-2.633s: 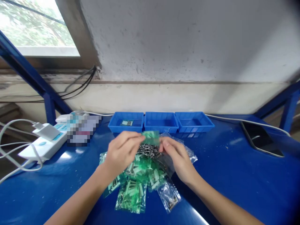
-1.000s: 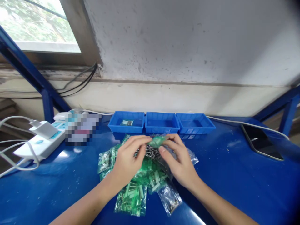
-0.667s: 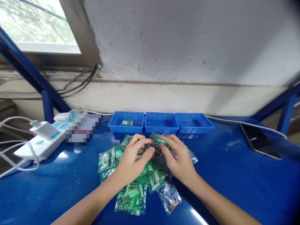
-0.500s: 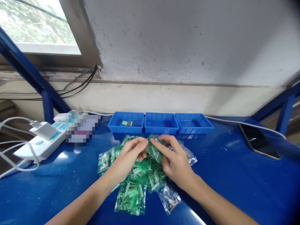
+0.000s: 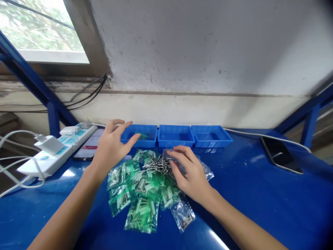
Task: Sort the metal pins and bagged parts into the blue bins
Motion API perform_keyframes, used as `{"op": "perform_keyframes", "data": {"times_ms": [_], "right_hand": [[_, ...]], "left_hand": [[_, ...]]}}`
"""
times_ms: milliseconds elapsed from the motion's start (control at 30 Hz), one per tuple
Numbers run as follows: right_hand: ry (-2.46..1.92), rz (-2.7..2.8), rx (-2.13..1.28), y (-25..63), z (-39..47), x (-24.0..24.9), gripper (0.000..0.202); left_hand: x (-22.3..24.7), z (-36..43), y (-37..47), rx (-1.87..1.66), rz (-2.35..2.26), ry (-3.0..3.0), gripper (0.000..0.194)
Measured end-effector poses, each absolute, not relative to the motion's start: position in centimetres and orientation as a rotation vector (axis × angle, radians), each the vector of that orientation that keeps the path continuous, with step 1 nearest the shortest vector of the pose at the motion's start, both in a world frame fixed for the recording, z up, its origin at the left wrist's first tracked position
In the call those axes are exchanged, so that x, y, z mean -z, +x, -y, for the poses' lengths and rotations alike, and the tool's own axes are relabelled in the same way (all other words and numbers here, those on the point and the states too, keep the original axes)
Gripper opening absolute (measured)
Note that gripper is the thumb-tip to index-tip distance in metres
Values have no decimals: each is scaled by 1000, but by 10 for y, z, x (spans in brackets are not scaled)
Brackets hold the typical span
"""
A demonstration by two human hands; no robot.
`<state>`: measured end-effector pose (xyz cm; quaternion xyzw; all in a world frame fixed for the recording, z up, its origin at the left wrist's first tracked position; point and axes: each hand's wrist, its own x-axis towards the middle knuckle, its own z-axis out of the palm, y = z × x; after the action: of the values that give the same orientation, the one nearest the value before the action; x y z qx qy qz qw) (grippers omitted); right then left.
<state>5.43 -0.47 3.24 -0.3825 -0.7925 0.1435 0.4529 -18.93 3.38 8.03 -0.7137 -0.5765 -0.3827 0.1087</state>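
My left hand (image 5: pixel 111 146) is raised at the left blue bin (image 5: pixel 127 139), thumb and fingers spread with nothing between them. Inside that bin lies a small green packet (image 5: pixel 142 136), somewhat blurred. My right hand (image 5: pixel 191 173) hovers at the right side of a heap of loose metal screws (image 5: pixel 158 164), its thumb and forefinger apart. A clear plastic bag (image 5: pixel 206 170) lies partly hidden behind this hand. Green-tinted bags (image 5: pixel 143 213) holding screws and pale plugs spread below and left of the screws. Nearest me on the right is a small clear bag (image 5: pixel 183 215) with brownish screws.
Two more blue bins, a middle one (image 5: pixel 176 143) and a right one (image 5: pixel 213 143), stand in the row by the wall. On the left lie a white power strip (image 5: pixel 56 152) with cables and a phone (image 5: pixel 87 147); a dark phone (image 5: pixel 281 156) lies right.
My left hand has moved left and away to the left bin, and its fingers have spread. The green packet has left my right hand, uncovering the screws; green now shows in the bin.
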Motion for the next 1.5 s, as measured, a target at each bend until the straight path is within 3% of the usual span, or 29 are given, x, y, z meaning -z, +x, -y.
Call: {"op": "perform_keyframes", "data": {"times_ms": [100,200,300,533,733,900,1000,1200,1400,1500], "right_hand": [[-966,1951,-353,55,3,-33,24],[-986,2000,-374,55,2,-31,21],[-1001,2060,-395,54,2,-29,20],[-1011,2100,-422,52,4,-30,20],[-1023,2070,-468,51,7,-32,20],[-1061,1913,-639,47,8,-29,31],[-1085,1786,-819,45,8,-31,18],[-1125,1517,-1148,45,3,-35,21],[-1134,1360,-1306,45,3,-34,21],[-1079,1392,-1235,45,8,-35,14]], "left_hand": [[-58,-28,-195,884,1925,-2158,31],[-37,-25,-193,524,2077,-2281,41],[-23,-28,-188,405,2148,-2311,52],[-24,-29,-184,642,2280,-2491,33],[-34,-18,-165,1175,2098,-2612,13],[-39,-2,-140,1882,2034,-2733,39],[-41,6,-128,2093,2148,-2940,39],[-41,6,-129,2275,2273,-2962,15],[-40,3,-134,1931,2185,-2766,13],[-39,4,-133,1963,2200,-2743,9]]}}
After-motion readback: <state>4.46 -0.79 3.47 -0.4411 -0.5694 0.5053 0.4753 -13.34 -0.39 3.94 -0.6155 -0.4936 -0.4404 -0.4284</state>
